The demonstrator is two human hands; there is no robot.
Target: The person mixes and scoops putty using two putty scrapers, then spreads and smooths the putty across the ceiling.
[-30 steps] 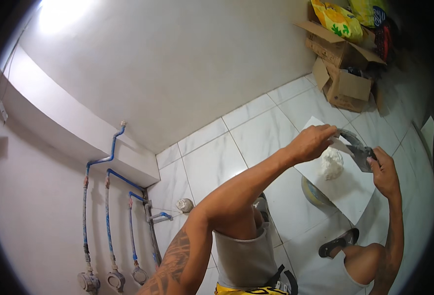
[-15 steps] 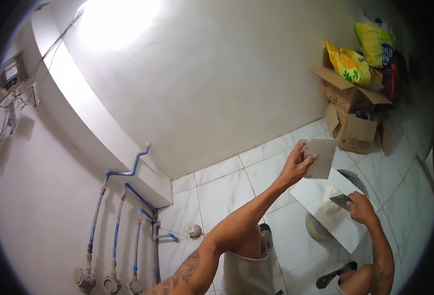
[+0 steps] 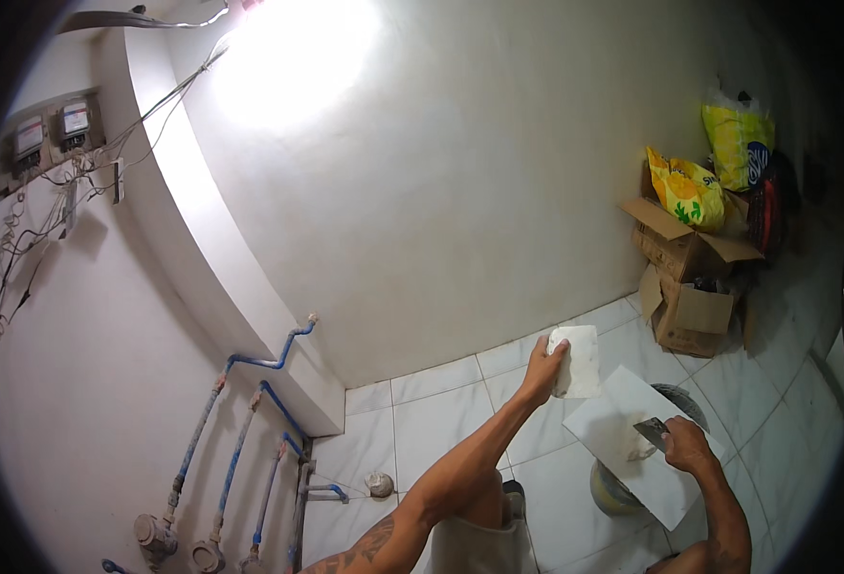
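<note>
My left hand (image 3: 543, 371) grips a small, pale rectangular plate (image 3: 578, 364) by its left edge, thumb on its face. In my right hand (image 3: 687, 444) is a putty knife (image 3: 653, 430), its dark blade angled down over a larger white board (image 3: 669, 486). A whitish smear of putty (image 3: 630, 438) lies on this board beside the blade. The board rests across a round bucket (image 3: 610, 491), whose rim shows on two sides. My left hand and its plate are apart from the board, above its upper left side.
Open cardboard boxes (image 3: 682, 251) with a yellow bag (image 3: 687, 189) stand against the wall at the far right. Blue pipes (image 3: 269, 364) with round meters (image 3: 156, 536) run along the left wall. A capped stub (image 3: 379, 485) rises from the tiled floor (image 3: 441, 421). Loose wires (image 3: 77, 172) hang upper left.
The view has tilted up, so the surroundings sit lower. My left hand has swung left with the plate, away from the board. The putty heap on the board looks flatter and smaller.
</note>
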